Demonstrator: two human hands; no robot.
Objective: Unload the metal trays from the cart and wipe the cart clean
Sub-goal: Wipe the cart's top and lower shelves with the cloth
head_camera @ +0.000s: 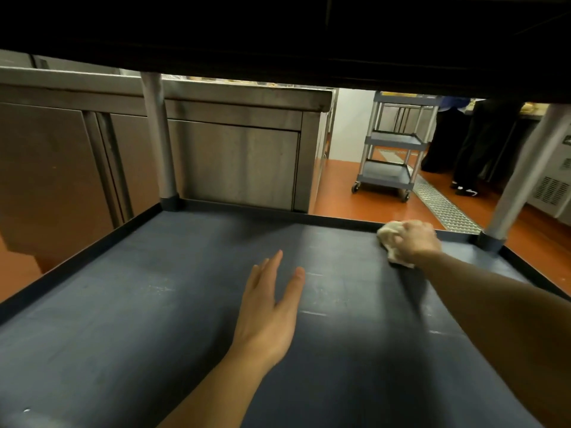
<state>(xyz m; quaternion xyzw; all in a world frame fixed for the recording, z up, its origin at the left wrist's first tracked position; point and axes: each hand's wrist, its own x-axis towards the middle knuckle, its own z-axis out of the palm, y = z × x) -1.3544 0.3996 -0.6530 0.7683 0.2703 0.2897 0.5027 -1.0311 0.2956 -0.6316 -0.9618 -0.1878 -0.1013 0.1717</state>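
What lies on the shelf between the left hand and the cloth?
Nothing: in the head view only bare, faintly scuffed shelf separates the left hand from the cloth the right hand grips.

Steel cabinets (234, 162) line an orange floor (336, 193).

A matt, scuffed dark plastic cart shelf (185, 288) on dull metal posts (159, 140), with a crumpled pale cloth (390, 239) and brushed steel cabinets (234, 162) behind.

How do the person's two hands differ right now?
The left hand is open, fingers straight, holding nothing; the right hand grips a crumpled pale cloth. The left is mid-shelf; the right reaches to the far edge. Both are over the dark grey cart shelf.
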